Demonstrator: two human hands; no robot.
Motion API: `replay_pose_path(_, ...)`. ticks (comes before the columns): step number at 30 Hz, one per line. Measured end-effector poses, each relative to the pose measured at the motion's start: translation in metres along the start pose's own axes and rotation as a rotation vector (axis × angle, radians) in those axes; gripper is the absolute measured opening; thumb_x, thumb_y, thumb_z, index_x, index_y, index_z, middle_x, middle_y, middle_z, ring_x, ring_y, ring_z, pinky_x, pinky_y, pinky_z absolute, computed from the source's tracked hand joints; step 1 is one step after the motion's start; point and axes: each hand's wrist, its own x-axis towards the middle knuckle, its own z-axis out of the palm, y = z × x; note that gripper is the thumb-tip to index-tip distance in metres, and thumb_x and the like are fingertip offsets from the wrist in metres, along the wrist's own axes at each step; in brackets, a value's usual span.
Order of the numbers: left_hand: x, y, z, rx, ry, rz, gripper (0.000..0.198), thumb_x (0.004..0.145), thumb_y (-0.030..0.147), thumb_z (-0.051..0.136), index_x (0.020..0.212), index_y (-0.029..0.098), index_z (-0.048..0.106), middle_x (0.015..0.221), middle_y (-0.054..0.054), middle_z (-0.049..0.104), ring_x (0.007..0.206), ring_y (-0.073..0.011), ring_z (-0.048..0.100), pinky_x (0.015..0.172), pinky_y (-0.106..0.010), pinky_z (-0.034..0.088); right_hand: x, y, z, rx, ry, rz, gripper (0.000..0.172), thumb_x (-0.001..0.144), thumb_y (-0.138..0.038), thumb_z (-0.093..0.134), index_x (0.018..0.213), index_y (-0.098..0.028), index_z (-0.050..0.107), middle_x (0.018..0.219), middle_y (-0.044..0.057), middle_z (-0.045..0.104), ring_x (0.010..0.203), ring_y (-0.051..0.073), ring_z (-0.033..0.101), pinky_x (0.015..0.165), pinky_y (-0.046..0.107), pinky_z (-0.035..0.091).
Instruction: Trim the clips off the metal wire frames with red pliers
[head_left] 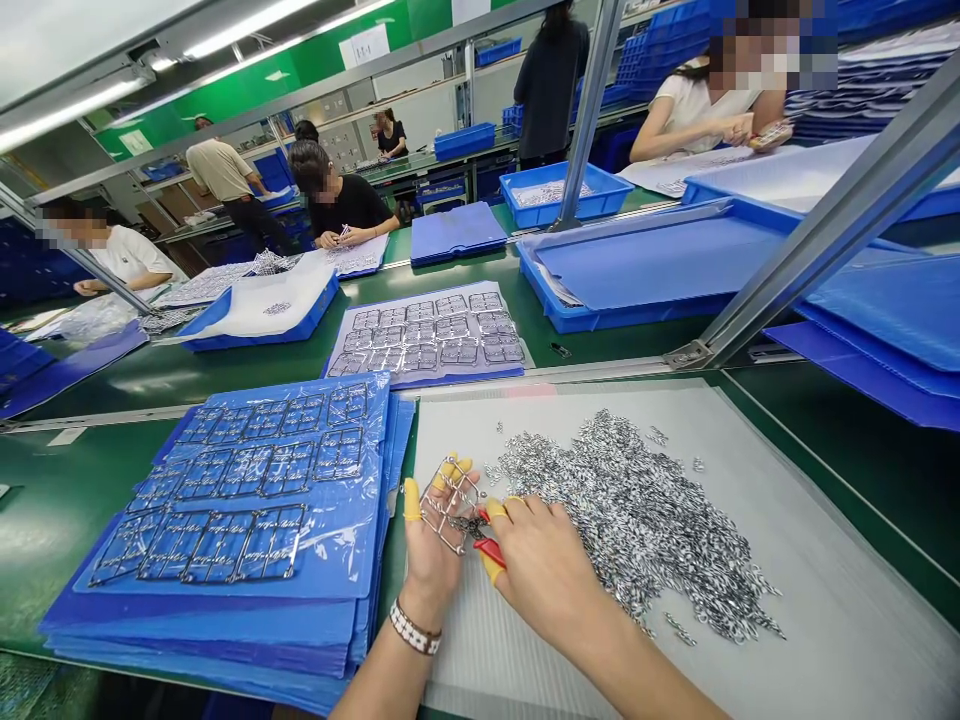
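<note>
Left: blue plastic trays (225, 625) stacked, metal lattice frames (232, 490) beneath clear film (358, 520). Left hand (431, 570) gripping small metal frame (448, 505), yellow finger cots (412, 500) on fingertips. Right hand (544, 570) clenched on red-handled cutters (489, 552), blades hidden by fingers, contact with frame hard to make out. Right: loose metal pieces (637, 510) heaped on grey mat (825, 640), individual shapes indistinct.

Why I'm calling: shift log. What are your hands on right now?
Left hand holding a wire metal frame. Right hand on red-handled cutters, tips at the frame. Pile of metal bits beside the right hand, on a gray mat.
</note>
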Motion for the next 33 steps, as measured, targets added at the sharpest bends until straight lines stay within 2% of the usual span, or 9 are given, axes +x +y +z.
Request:
replay_pose_path(10,0.001,-0.001,-0.004,0.035,0.013,0.076,0.058,0.087,0.059,0.041,0.117,0.015,0.064,0.13,-0.015,0.057,0.116,-0.0276,0.055,0.075,-0.031,0.051,0.003,-0.002,-0.004,0.019,-0.008,-0.019,0.022,0.081,-0.025,0.056,0.101,-0.018,0.062,0.093,0.009,0.065,0.09,0.027,0.057,0.075,0.037,0.034)
replay_pose_path(19,0.001,-0.002,-0.002,0.042,0.019,0.079,0.058,0.086,0.059,0.043,0.117,0.015,0.064,0.13,-0.015,0.057,0.115,-0.0265,0.055,0.073,-0.029,0.05,0.004,-0.002,-0.002,0.007,0.001,-0.023,0.022,0.082,-0.026,0.055,0.102,-0.018,0.061,0.092,0.009,0.065,0.09,0.027,0.057,0.076,0.038,0.036)
replay_pose_path(25,0.001,-0.002,-0.003,0.082,0.026,0.072,0.059,0.084,0.061,0.045,0.117,0.015,0.064,0.129,-0.014,0.058,0.114,-0.0269,0.055,0.071,-0.029,0.051,0.004,-0.008,-0.008,-0.016,-0.029,-0.001,0.019,0.078,-0.018,0.059,0.097,-0.018,0.062,0.086,0.009,0.065,0.081,0.025,0.062,0.07,0.035,0.041)
replay_pose_path(28,0.001,0.0,-0.003,0.081,0.013,0.082,0.06,0.084,0.062,0.043,0.117,0.016,0.064,0.128,-0.014,0.059,0.115,-0.0283,0.054,0.075,-0.032,0.051,0.002,-0.003,-0.013,0.009,-0.032,0.006,0.017,0.078,-0.015,0.057,0.093,-0.018,0.065,0.085,0.009,0.066,0.081,0.025,0.063,0.071,0.035,0.043)
replay_pose_path(31,-0.002,-0.002,-0.007,0.112,0.02,0.143,0.056,0.084,0.06,0.046,0.118,0.019,0.064,0.129,-0.013,0.058,0.121,-0.0305,0.05,0.085,-0.038,0.048,-0.004,0.013,-0.011,0.188,0.025,0.036,0.016,0.079,-0.022,0.053,0.089,-0.021,0.066,0.089,0.009,0.069,0.087,0.027,0.063,0.077,0.038,0.045)
replay_pose_path(33,-0.002,-0.007,-0.011,0.196,0.016,0.236,0.05,0.08,0.054,0.055,0.116,0.022,0.066,0.128,-0.011,0.059,0.124,-0.0316,0.046,0.096,-0.039,0.042,-0.003,0.029,0.0,0.521,0.087,0.098,0.025,0.078,-0.033,0.053,0.099,-0.024,0.065,0.094,0.006,0.071,0.089,0.026,0.064,0.079,0.037,0.048)
